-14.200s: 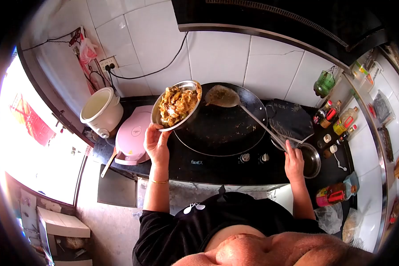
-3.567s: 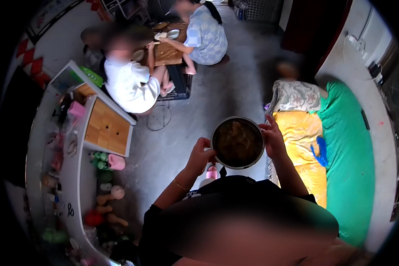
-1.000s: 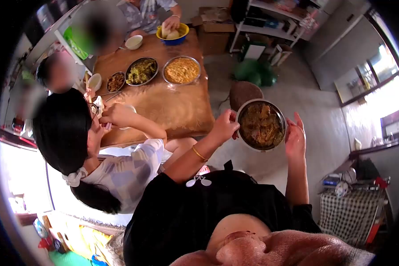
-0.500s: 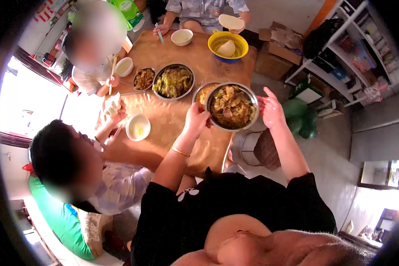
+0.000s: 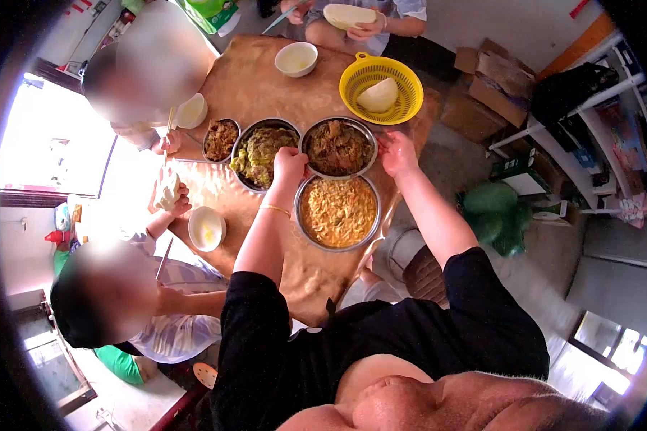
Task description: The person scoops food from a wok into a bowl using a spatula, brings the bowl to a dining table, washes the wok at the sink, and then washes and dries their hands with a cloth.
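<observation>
A brown-covered table (image 5: 262, 90) takes up the middle of my head view, set in a room with a white-framed shelf (image 5: 586, 111) and an opened cardboard box (image 5: 497, 85) off to the right. On my feed both hands reach forward over the tabletop to a steel bowl (image 5: 340, 119) of dark brown food (image 5: 338, 147), which is near the table's right edge; from here I cannot tell whether its base bears on the table. I have the left hand (image 5: 290, 167) at its left rim, fingers curled in and pinching the edge. The right hand (image 5: 397, 153) is at the opposite rim, fingers fairly straight with the tips against it; I cannot tell whether they pinch. Just beside it, closer to the wearer, I see yellow-orange shredded food (image 5: 338, 213) in a wider round dish (image 5: 316, 241). The left hand partly covers a dish of greens (image 5: 262, 151), and beyond that is a small portion of brown food (image 5: 221, 138). Past the far rim, a yellow colander (image 5: 415, 100) holds a pale bun (image 5: 378, 95). At the far side another person grips a pale piece of bread (image 5: 349, 16), while someone on the left has chopsticks (image 5: 169, 129) in hand.
</observation>
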